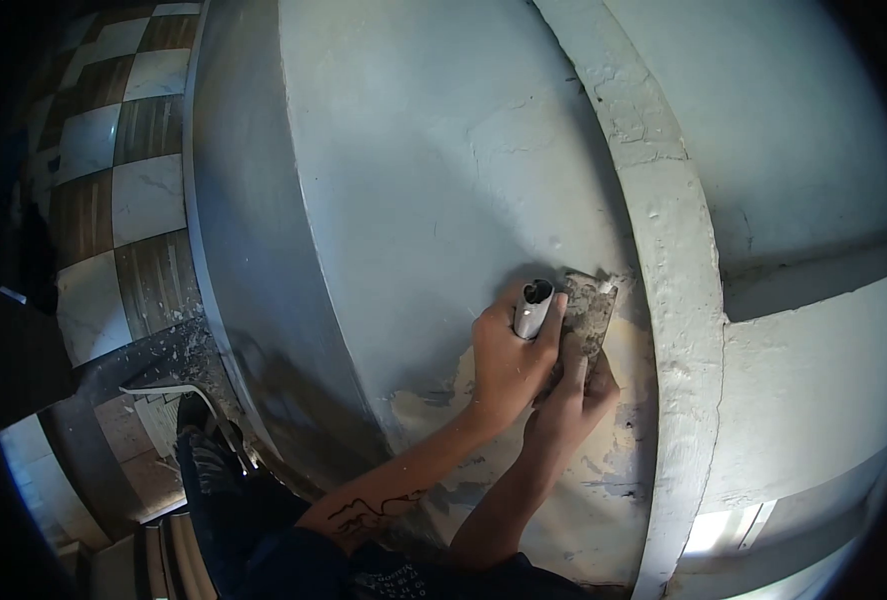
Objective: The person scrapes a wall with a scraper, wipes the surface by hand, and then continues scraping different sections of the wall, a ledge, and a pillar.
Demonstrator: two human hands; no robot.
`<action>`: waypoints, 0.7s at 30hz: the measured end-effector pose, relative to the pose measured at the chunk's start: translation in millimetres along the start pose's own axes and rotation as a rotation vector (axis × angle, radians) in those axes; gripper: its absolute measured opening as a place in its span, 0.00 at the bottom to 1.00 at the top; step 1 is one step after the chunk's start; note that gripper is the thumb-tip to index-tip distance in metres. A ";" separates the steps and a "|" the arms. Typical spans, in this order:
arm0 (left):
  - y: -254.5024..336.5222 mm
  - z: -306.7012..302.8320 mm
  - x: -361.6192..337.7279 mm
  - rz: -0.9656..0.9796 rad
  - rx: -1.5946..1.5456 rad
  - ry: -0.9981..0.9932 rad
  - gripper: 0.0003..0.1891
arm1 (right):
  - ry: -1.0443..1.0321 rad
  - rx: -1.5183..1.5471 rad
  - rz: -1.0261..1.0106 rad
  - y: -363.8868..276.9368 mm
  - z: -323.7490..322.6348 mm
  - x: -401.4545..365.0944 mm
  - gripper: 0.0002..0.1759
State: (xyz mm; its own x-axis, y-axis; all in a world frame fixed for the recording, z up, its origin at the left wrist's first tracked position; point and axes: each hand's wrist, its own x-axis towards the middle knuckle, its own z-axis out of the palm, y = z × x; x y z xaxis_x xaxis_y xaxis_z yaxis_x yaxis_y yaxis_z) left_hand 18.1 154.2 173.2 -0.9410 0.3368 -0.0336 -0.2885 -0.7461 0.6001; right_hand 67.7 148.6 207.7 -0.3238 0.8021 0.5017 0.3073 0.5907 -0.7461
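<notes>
My left hand (512, 352) is wrapped round a metallic tube-shaped handle (533, 312), whose hollow end faces up. Close beside it on the right, my right hand (576, 392) grips a flat scraper blade (591, 312) smeared with grey-brown residue. The blade's upper edge lies at the painted wall (414, 200), near a raised ledge. Below and around the hands the paint is gone in patches, showing a yellowish and grey surface (614, 440). Whether the handle and the blade are one tool is hidden by my fingers.
A raised pale ledge (672, 240) runs down the wall on the right. Checkered floor tiles (149, 195) lie at the left, with paint flakes near the wall's foot. My leg and a white slatted object (154, 425) are at the lower left.
</notes>
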 end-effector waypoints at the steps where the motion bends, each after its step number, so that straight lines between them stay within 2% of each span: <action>1: 1.7 2.9 3.1 0.040 -0.007 0.002 0.09 | -0.020 -0.024 0.001 -6.7 -0.4 2.1 0.11; 4: 5.8 7.2 6.5 0.049 0.016 -0.012 0.09 | 0.067 0.099 -0.011 -3.5 8.9 10.3 0.11; 5: 4.6 4.7 5.0 0.060 0.018 -0.012 0.09 | 0.000 0.042 -0.042 -6.0 4.7 7.3 0.11; 8: -4.3 3.1 5.6 0.112 0.017 0.022 0.09 | 0.023 0.059 -0.149 8.8 4.1 6.7 0.10; 9: 1.6 7.0 11.7 0.143 0.016 0.019 0.09 | -0.012 0.127 0.014 -9.5 6.7 7.9 0.10; 10: 8.1 9.1 15.5 0.171 0.013 0.015 0.09 | -0.016 0.141 0.012 -8.2 8.2 15.0 0.10; 11: 15.6 6.3 18.0 0.075 0.024 -0.031 0.08 | -0.003 0.146 0.035 -11.1 11.0 11.8 0.09; 13: 9.0 1.2 11.3 0.058 0.043 -0.042 0.08 | 0.015 0.146 0.057 -9.3 14.0 4.0 0.09; 15: 9.2 -3.2 2.8 -0.014 0.045 -0.047 0.09 | 0.086 0.111 -0.153 3.7 15.4 0.9 0.08; 16: 9.4 -1.3 5.6 -0.019 0.041 -0.042 0.09 | 0.081 0.104 -0.153 1.6 15.2 3.4 0.08; 18: 8.9 6.8 11.0 0.145 0.014 -0.008 0.11 | 0.020 0.139 -0.050 -8.3 11.2 8.8 0.09; 21: 10.7 8.1 15.2 0.122 0.038 -0.043 0.11 | 0.038 0.162 -0.101 -4.3 12.9 12.1 0.09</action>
State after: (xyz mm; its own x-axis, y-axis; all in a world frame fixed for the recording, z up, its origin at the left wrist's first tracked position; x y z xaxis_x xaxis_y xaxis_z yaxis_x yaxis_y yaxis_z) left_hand 2.2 156.0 185.6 -0.9601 0.2695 0.0750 -0.1645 -0.7608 0.6278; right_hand 50.9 154.7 211.3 -0.3109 0.7443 0.5911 0.1263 0.6487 -0.7505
